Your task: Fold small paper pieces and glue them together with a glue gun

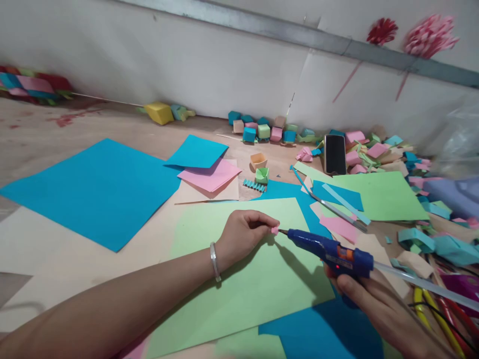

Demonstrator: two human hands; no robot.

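My left hand [243, 234] pinches a tiny pink paper piece [275, 230] between its fingertips, above a light green sheet [239, 279]. A silver bangle sits on that wrist. My right hand [370, 299] grips a blue hot glue gun [329, 254] with an orange trigger and a clear glue stick jutting out behind. The gun's nozzle points left and its tip sits right at the pink piece.
A large blue sheet [101, 189] lies at left, with blue and pink squares [209, 167] behind. Small paper boxes [262, 132] line the wall. A phone [335, 153] lies among paper scraps at right. Scissors [337, 212] rest on the blue and green sheets.
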